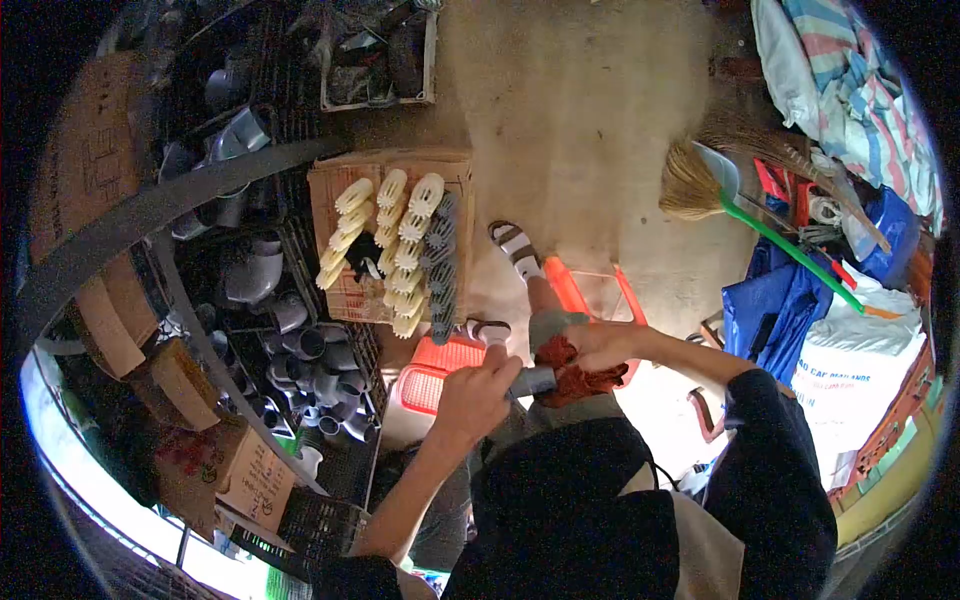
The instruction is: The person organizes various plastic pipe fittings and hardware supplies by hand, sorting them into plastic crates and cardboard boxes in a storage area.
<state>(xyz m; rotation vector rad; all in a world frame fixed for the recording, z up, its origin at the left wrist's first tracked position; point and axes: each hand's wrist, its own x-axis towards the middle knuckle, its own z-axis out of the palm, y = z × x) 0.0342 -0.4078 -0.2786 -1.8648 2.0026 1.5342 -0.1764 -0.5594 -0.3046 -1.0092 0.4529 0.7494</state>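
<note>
My left hand [470, 402] is closed around a short grey plastic pipe fitting [533, 381], whose free end points to the right over my lap. In my right hand [603, 347] is a bunched reddish-brown cloth [578, 378], pressed by closed fingers. The cloth meets the fitting's right end; whether part of it goes inside is hidden. Ahead of my left hand, a cardboard box [352, 302] carries rows of cream slotted plastic pieces [408, 255] and a row of dark grey ones [441, 265]. A red plastic basket [420, 388] lies just left of my left hand.
Black crates on the left hold several grey pipe fittings [252, 272]. A red plastic stool [630, 295] stands by my leg. On the right are a broom [690, 182], a green handle [790, 252], a blue tarp [768, 310] and white sacks [860, 360].
</note>
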